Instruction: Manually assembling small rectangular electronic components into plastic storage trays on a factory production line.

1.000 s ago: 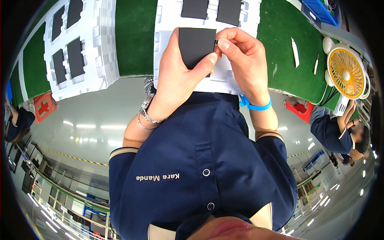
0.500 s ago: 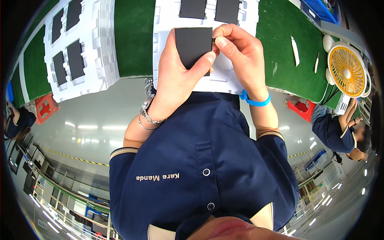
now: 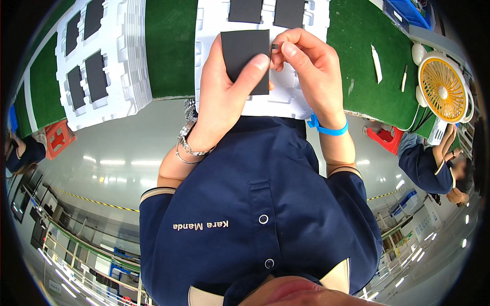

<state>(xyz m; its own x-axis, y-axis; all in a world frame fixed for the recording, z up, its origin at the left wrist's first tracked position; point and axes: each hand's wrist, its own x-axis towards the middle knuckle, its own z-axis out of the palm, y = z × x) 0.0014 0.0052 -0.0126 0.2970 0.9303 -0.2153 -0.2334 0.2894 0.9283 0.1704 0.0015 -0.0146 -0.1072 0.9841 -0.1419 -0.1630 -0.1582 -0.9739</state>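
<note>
My left hand (image 3: 224, 86) is closed round a flat black rectangular block (image 3: 245, 46), its thumb pressed over the face. Beside the block's right edge, my right hand (image 3: 311, 64) pinches a small dark tab (image 3: 275, 47) between thumb and forefinger. Whether the tab is joined to the block cannot be made out. Both hands are above a white moulded plastic tray (image 3: 212, 20). Two similar black blocks, one (image 3: 245, 10) at left and another (image 3: 289, 12) at right, lie in the tray's far part.
A stack of white trays (image 3: 127, 56) with several black blocks stands at left on the green work surface (image 3: 171, 51). To the right are a white pen-like tool (image 3: 376, 64), a thin stick (image 3: 404, 79) and a yellow-and-white fan (image 3: 442, 87). Another person (image 3: 431, 166) sits at far right.
The black block has risen slightly away from me and my left thumb has shifted up its face. My right hand has moved slightly right, showing the small tab between its fingers.
</note>
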